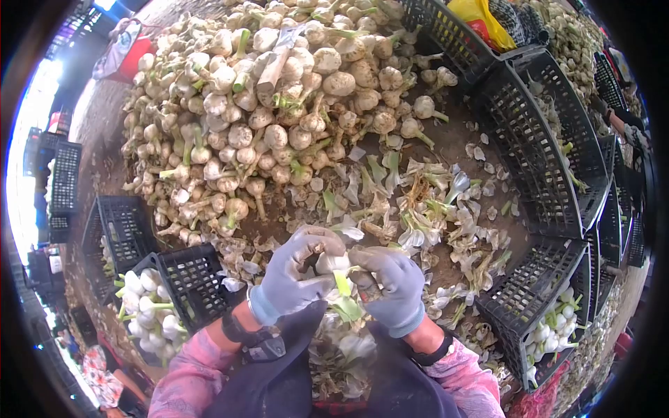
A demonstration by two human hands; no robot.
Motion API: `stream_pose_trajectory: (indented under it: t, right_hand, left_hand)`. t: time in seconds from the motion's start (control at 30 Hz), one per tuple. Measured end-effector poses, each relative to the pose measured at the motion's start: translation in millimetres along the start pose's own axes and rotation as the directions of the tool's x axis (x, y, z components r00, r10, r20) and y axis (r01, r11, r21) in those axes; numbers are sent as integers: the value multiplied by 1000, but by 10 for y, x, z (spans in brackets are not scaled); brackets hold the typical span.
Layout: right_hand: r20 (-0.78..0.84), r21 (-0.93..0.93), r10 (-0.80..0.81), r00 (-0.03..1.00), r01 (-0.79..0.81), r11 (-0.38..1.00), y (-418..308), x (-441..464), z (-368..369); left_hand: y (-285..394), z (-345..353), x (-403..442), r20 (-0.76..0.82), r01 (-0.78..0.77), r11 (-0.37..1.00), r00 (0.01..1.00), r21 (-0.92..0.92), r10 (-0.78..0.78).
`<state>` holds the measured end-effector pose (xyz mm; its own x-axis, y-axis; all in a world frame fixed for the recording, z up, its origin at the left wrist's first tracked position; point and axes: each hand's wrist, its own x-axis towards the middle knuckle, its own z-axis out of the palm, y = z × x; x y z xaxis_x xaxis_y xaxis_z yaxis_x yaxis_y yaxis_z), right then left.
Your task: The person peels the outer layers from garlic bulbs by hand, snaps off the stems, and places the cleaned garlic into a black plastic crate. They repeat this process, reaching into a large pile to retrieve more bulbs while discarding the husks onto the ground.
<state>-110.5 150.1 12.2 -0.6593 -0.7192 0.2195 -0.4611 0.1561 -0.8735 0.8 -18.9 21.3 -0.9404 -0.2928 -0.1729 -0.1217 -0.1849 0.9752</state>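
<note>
In a grey-blue glove, my left hand (298, 272) has its fingers wrapped round a pale garlic bulb (330, 263). My right hand (390, 284), gloved alike, is closed at the bulb's right side, its fingertips pinching a thin piece of skin. A green stem (342, 282) points down from the bulb between both hands. Below it hangs a pale green leaf (347, 308). Something thin and dark shows under my right fingers, too small to name.
A large heap of unpeeled garlic (279, 132) lies ahead, with loose skins (425, 216) beside it. Black crates (191, 282) holding clean bulbs (148, 306) stand at left; more crates (533, 285) line the right. A wooden-handled tool (273, 70) rests on the heap. Other people's arms (619, 124) show at the edges.
</note>
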Motion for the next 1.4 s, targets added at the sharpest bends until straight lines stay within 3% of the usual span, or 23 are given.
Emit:
stream_pose_trajectory:
  t: [0.13,0.27,0.37,0.43,0.5,0.6,0.63,0.67,0.7,0.8,0.83,0.9,0.97,1.03,1.07,1.1,1.17,1.2,1.23,1.27,1.33,1.37,1.4]
  right_hand:
    - [-52,27,198,979,-197,980,119,21,59]
    - [-30,-68,176,984,-177,982,326,-75,104]
    - [128,-95,277,952,-266,959,409,-244,144]
    - [471,-332,320,822,-171,928,502,-339,116]
    - [659,-469,398,638,-66,881,636,-439,157]
    - [421,-184,180,889,-110,977,508,-350,67]
    - [295,-50,150,944,-141,989,411,-266,18]
    - [366,103,282,887,-339,935,337,-214,-46]
    - [262,126,294,919,-334,934,242,-154,-59]
    - [-79,140,215,973,-203,969,80,25,132]
    - [-27,138,222,975,-217,966,99,4,127]
    - [78,135,236,969,-245,960,109,-64,110]
    - [267,313,101,958,-185,932,21,-82,48]
    - [538,484,-96,838,-214,849,2,-99,-37]
    - [491,438,-135,861,-110,892,71,-152,-8]
    - [443,533,32,896,-292,794,104,-167,14]
    - [381,690,400,833,-545,477,190,-230,-47]
    - [572,794,402,715,-605,-53,248,-261,-16]
    - [638,768,382,669,-586,-258,379,-273,-17]
    - [555,828,341,758,-468,-307,595,-444,62]
    - [518,844,298,802,-421,-332,790,-577,-51]
    - [547,803,316,775,-378,-461,907,-604,-108]
    - [459,848,345,818,-288,-445,908,-606,-191]
  left_hand:
    - [9,23,-3,28,113,956,994,-272,-110]
    - [-183,-45,13,49,104,833,995,-543,-92]
    - [-306,-134,28,29,71,682,997,-727,-72]
    - [-271,-138,-5,32,94,440,989,-893,-146]
    - [-407,-223,-37,-54,59,435,969,-899,-241]
    - [-391,-257,-7,2,127,337,937,-933,-349]
    - [-444,-239,-6,-50,112,432,936,-895,-348]
    - [-502,-175,1,-100,101,523,934,-846,-342]
    - [-536,-91,26,-147,92,609,932,-788,-331]
    - [-250,219,140,-3,152,543,962,-826,-274]
    - [-228,250,153,61,186,535,968,-824,-243]
    - [-561,174,130,-98,113,537,932,-836,-349]
    - [-682,71,168,-214,82,543,863,-836,-458]
    - [-428,170,227,-313,-29,639,889,-768,-335]
    - [-437,166,244,-369,35,715,839,-698,-401]
    - [-448,164,248,-429,110,774,779,-624,-457]
    - [-438,187,180,-348,343,932,865,-118,-362]
    - [-606,199,61,-318,219,871,945,440,-77]
    - [-531,205,154,-86,-152,830,969,537,234]
    - [-463,259,202,-82,-148,894,976,424,200]
    - [-546,240,315,-235,212,966,941,-151,-243]
    - [-685,50,372,-213,131,932,975,339,-60]
    - [-989,-240,413,-163,35,846,985,532,63]
